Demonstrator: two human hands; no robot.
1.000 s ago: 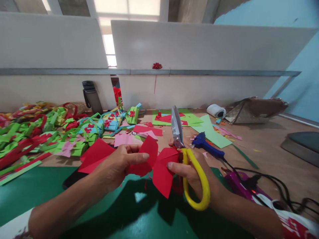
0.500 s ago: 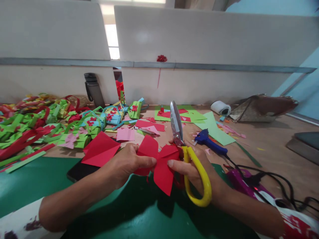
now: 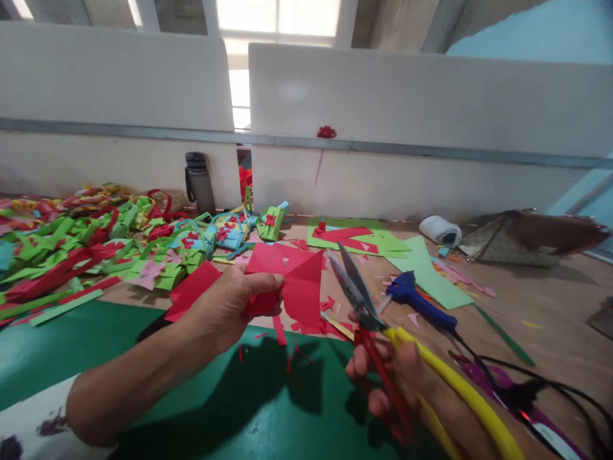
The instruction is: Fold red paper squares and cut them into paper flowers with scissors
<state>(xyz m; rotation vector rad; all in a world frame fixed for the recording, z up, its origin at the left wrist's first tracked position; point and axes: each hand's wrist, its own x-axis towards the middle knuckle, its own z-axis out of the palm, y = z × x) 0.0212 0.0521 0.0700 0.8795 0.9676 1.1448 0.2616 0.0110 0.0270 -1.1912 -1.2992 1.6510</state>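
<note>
In my left hand (image 3: 234, 297), thumb on top and fingers beneath, is a piece of creased red paper (image 3: 304, 284), roughly square in outline, with a gap near its middle. My right hand (image 3: 397, 377) grips a pair of scissors (image 3: 357, 291) with one yellow and one red handle. Their blades are slightly parted and point up and left, to the right of the paper and apart from it. Another red folded sheet (image 3: 194, 291) lies partly behind my left wrist. Red paper scraps (image 3: 280, 329) lie below the held paper.
A blue glue gun (image 3: 424, 306) with a black cord lies to the right. Several green paper baskets (image 3: 158, 275) with flowers are heaped at left. Behind stand a grey bottle (image 3: 200, 185) and a white paper roll (image 3: 439, 230); a handbag (image 3: 527, 236) lies far right.
My right hand has let go of the red paper and moved right and down, with the scissors now gripped and opened slightly. My left hand still holds red paper, now raised and squarer in outline.
</note>
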